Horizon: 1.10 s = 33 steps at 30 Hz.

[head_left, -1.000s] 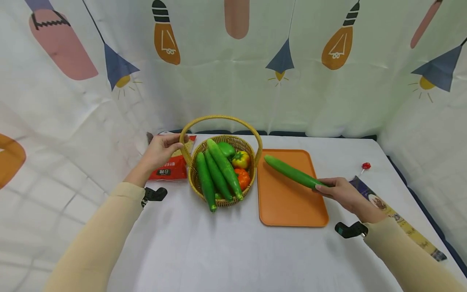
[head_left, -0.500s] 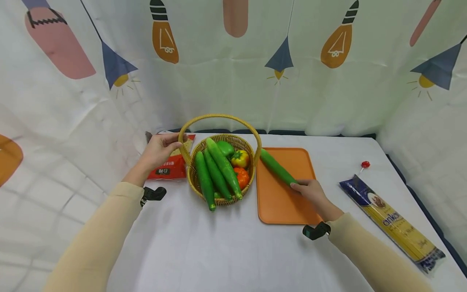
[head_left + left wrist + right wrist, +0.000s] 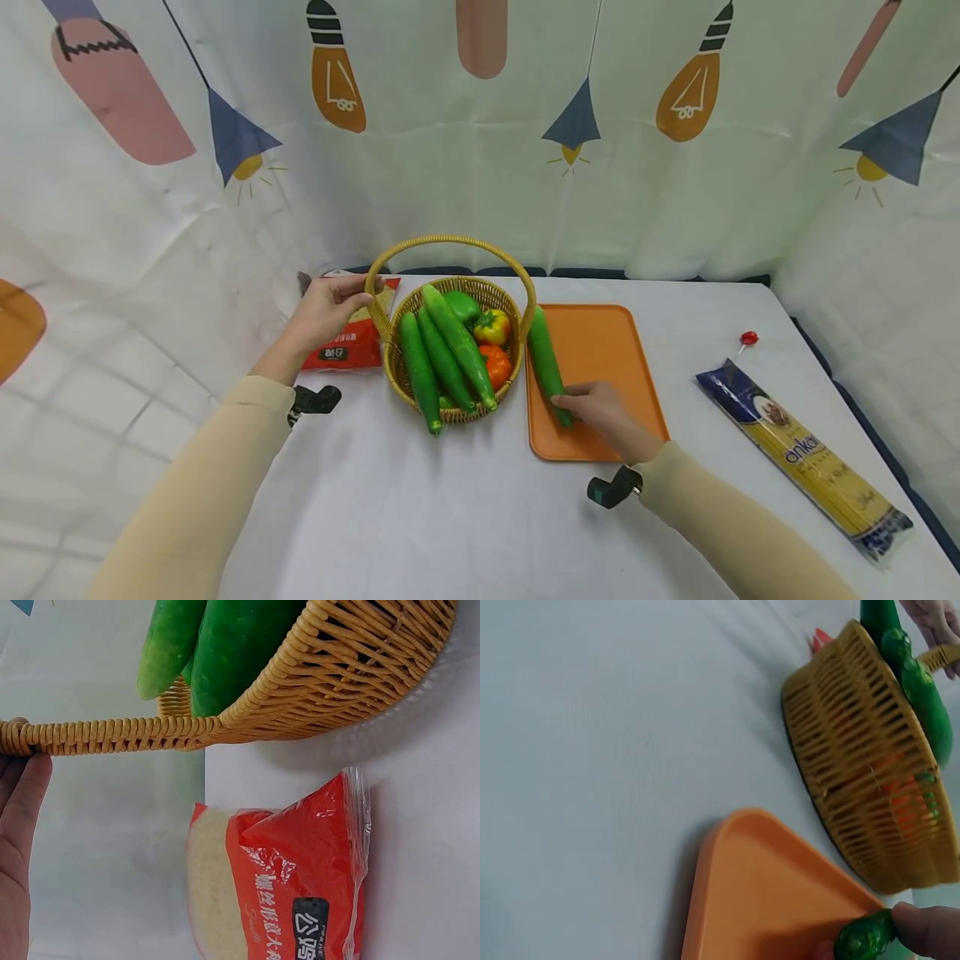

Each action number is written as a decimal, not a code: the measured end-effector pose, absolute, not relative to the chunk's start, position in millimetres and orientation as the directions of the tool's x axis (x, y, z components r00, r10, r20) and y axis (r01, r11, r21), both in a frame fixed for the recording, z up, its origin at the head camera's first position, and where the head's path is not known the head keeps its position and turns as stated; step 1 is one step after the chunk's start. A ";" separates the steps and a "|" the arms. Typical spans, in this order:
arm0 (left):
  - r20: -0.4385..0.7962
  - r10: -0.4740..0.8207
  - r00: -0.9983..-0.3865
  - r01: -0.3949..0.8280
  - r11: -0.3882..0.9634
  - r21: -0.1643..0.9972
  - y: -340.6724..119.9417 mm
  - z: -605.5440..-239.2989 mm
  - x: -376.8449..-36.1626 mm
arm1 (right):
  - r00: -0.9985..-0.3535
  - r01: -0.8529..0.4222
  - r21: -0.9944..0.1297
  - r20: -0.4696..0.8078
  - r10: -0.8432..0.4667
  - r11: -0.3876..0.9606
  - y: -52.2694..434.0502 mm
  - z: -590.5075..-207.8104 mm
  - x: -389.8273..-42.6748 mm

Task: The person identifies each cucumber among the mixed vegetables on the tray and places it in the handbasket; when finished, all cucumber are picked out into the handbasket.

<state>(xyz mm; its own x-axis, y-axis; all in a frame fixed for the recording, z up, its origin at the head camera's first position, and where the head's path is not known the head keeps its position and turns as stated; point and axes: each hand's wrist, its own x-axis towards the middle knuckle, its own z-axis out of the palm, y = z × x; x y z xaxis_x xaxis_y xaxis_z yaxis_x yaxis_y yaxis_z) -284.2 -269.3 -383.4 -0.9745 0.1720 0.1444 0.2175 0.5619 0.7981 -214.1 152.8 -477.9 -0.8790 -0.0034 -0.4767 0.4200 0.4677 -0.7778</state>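
Note:
My left hand (image 3: 326, 312) pinches the left side of the tall arched handle (image 3: 451, 239) of a woven basket (image 3: 840, 735). Inside the basket lie several green cucumbers (image 3: 459, 342), a green pepper (image 3: 462, 307), a yellow pepper (image 3: 492, 327) and an orange pepper (image 3: 497, 367). To its right, a single cucumber (image 3: 545, 354) is held near its lower end by my right hand (image 3: 600, 408), between thumb and fingers. This cucumber lies lengthwise along the left side of an orange tray (image 3: 607, 342). Its stem end shows beside the thumb in the right wrist view.
Behind my left hand lies a red pasta bag (image 3: 292, 870). On the right of the white table (image 3: 450, 517) are a long yellow and blue spaghetti pack (image 3: 806, 458) and a red lollipop (image 3: 748, 338). A patterned curtain (image 3: 480, 167) encloses the table.
My right hand has moved left across the tray, swinging the cucumber from slanted to nearly lengthwise by the tray's left edge. The spaghetti pack is uncovered. My left hand stays on the handle.

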 end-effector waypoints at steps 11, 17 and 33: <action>0.125 0.164 -0.979 0.196 0.558 0.806 -268.8 -383.3 -283.7 | -0.892 0.399 -0.833 -0.449 -0.049 0.383 133.0 -489.8 -212.3; 0.120 0.162 -0.979 0.191 0.547 0.815 -268.3 -382.0 -283.1 | -0.884 0.418 -0.830 -0.466 -0.048 0.370 132.3 -487.8 -213.6; 0.130 0.168 -0.977 0.203 0.565 0.800 -268.7 -381.0 -283.1 | -0.923 0.299 -0.841 -0.375 -0.088 0.451 146.6 -478.5 -211.1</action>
